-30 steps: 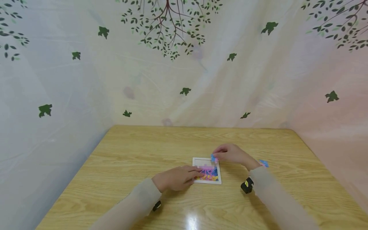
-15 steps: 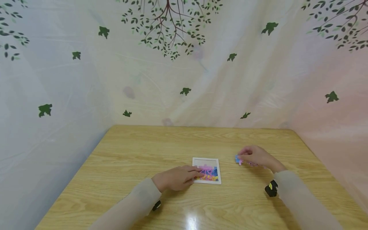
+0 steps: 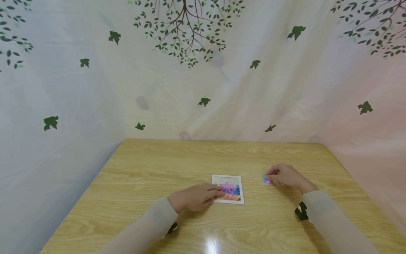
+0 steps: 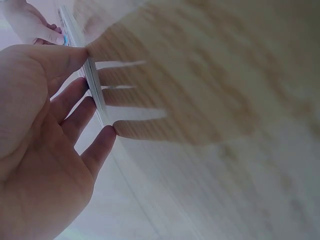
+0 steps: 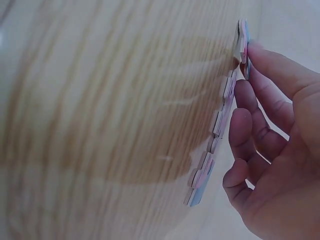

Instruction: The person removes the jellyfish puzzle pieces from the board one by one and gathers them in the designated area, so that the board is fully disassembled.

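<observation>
A jigsaw puzzle [image 3: 231, 191] lies in a square white frame [image 3: 227, 202]; its lower part is covered in pink, blue and yellow pieces, and bare backing shows at the top. My left hand [image 3: 196, 197] rests on the frame's left side, fingers extended over the puzzle. In the left wrist view the fingertips [image 4: 86, 84] touch the frame's edge. Away to the right, my right hand [image 3: 287, 176] pinches a blue and pink puzzle piece [image 3: 265, 180] between thumb and forefinger. The right wrist view shows that piece [image 5: 244, 42] tilted up, close to the tabletop.
More puzzle pieces [image 5: 217, 125] lie in a row on the table beneath my right hand, partly hidden from the head view. The wooden table [image 3: 177, 158] ends at a back edge before a pale curtain [image 3: 171, 98] printed with leaves and birds.
My right hand has carried the puzzle piece from the frame's upper right corner to the right, then lowered it slightly near the other pieces. The left hand has stayed in place.
</observation>
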### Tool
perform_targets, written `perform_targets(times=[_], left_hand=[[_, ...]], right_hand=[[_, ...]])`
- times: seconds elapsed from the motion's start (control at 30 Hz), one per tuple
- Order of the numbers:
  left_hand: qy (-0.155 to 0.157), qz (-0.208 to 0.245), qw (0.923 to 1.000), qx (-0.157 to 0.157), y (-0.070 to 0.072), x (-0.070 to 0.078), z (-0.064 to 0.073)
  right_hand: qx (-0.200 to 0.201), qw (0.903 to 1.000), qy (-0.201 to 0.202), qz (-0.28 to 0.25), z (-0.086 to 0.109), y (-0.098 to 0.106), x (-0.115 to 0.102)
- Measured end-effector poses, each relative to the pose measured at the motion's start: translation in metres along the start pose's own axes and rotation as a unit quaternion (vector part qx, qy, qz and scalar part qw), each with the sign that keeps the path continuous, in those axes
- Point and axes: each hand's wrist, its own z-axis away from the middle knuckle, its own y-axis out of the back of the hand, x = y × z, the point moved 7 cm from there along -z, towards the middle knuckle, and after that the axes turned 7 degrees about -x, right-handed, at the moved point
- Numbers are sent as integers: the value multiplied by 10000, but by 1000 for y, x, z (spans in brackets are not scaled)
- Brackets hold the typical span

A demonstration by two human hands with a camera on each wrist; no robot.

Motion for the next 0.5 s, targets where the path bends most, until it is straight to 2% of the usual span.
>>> perform_targets(times=[0.27,0.5], left_hand=[[-48,-141,9999,74,0,1,-1],[-117,-398,9987,307,1,3,-5]], right_hand=[[122,9998,-47,130,-1,0,2],[159,9997,-73,176,1,1,-1]])
